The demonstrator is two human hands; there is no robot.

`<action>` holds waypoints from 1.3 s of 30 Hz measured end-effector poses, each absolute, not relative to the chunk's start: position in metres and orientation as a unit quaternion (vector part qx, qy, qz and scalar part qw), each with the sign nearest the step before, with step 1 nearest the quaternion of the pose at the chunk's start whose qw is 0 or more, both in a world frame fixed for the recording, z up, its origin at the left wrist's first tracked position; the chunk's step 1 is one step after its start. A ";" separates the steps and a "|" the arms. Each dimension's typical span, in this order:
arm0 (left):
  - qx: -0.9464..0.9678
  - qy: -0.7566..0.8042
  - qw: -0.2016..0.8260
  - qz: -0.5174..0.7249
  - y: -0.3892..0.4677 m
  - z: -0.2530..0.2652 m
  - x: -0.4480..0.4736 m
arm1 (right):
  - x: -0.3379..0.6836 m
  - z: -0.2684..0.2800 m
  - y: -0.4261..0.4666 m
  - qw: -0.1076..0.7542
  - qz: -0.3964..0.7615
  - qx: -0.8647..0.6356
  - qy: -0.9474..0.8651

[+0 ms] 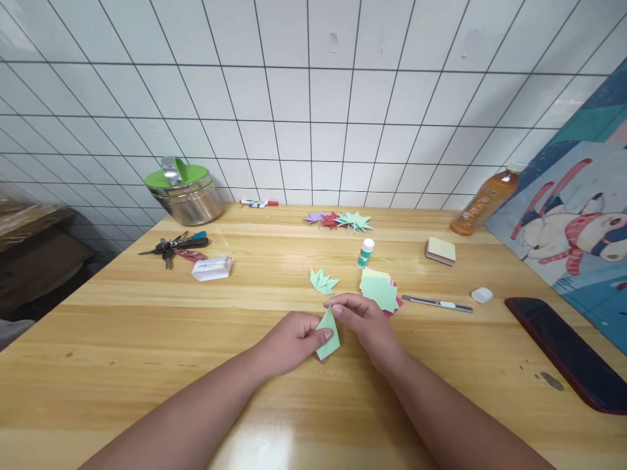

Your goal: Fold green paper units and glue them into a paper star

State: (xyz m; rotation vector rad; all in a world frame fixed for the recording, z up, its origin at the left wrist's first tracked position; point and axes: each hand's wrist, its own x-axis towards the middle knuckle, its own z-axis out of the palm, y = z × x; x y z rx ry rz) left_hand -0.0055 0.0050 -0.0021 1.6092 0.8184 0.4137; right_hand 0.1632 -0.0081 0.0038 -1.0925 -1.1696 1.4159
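Observation:
A light green folded paper (pixel 329 338) is held up between my two hands over the table. My left hand (pixel 296 339) grips its lower part, thumb on the front and fingers behind. At its pointed top, my right hand (pixel 365 323) pinches the tip between thumb and fingers. Just beyond them lies a green pleated paper piece (pixel 323 282). A fanned stack of coloured paper squares (pixel 379 294), green on top, rests past my right hand. Behind that stack stands a white and green glue stick (pixel 365 253) without its cap.
Folded paper stars (pixel 337 220) and markers (pixel 258 203) lie near the tiled wall. At left are a steel pot (pixel 186 192), keys (pixel 171 248) and a white box (pixel 211 268). Rightward are a utility knife (pixel 437 303), white cap (pixel 482 295), paper pad (pixel 440 250), bottle (pixel 484 201) and phone (pixel 568 352).

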 end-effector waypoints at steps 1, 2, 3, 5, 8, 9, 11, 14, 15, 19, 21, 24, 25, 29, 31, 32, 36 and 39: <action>0.688 0.353 0.607 0.180 0.005 -0.002 -0.005 | 0.163 0.004 -0.008 0.479 0.576 -0.452 -0.484; 0.686 0.353 0.611 0.180 0.005 -0.002 -0.005 | 0.164 0.003 -0.008 0.476 0.572 -0.457 -0.488; 0.685 0.354 0.611 0.178 0.006 -0.001 -0.005 | 0.164 0.003 -0.008 0.472 0.567 -0.463 -0.492; 0.693 0.358 0.602 0.172 0.006 -0.001 -0.005 | 0.164 0.003 -0.008 0.467 0.554 -0.475 -0.499; 0.704 0.364 0.590 0.155 0.005 0.000 -0.007 | 0.164 0.003 -0.009 0.468 0.547 -0.484 -0.498; 0.703 0.362 0.594 0.145 0.005 0.000 -0.007 | 0.163 0.003 -0.009 0.471 0.548 -0.485 -0.493; 0.691 0.352 0.619 0.128 0.004 0.000 -0.008 | 0.162 0.004 -0.010 0.478 0.552 -0.483 -0.484; 0.659 0.341 0.658 0.127 0.004 0.000 -0.009 | 0.162 0.004 -0.009 0.467 0.562 -0.480 -0.486; 0.652 0.342 0.663 0.134 0.004 0.000 -0.009 | 0.163 0.005 -0.008 0.461 0.562 -0.482 -0.488; 0.640 0.350 0.667 0.150 0.006 0.000 -0.008 | 0.168 0.005 -0.006 0.458 0.549 -0.498 -0.491; 0.634 0.352 0.671 0.151 0.007 0.000 -0.007 | 0.170 0.004 -0.006 0.448 0.548 -0.494 -0.505; 0.628 0.351 0.678 0.152 0.007 0.001 -0.007 | 0.169 0.001 -0.006 0.442 0.545 -0.480 -0.527; 0.629 0.350 0.678 0.149 0.007 0.001 -0.006 | 0.168 0.001 -0.006 0.445 0.541 -0.478 -0.530; 0.639 0.358 0.665 0.146 0.006 -0.001 -0.007 | 0.166 -0.001 -0.006 0.472 0.492 -0.502 -0.532; 0.637 0.369 0.661 0.146 0.006 -0.003 -0.007 | 0.166 0.000 -0.006 0.492 0.456 -0.517 -0.532; 0.635 0.373 0.661 0.145 0.007 -0.003 -0.007 | 0.166 0.000 -0.006 0.499 0.444 -0.519 -0.533; 0.629 0.385 0.657 0.152 0.008 -0.003 -0.006 | 0.166 0.000 -0.007 0.499 0.479 -0.498 -0.523; 0.626 0.388 0.658 0.158 0.008 -0.003 -0.006 | 0.167 0.000 -0.008 0.498 0.512 -0.483 -0.507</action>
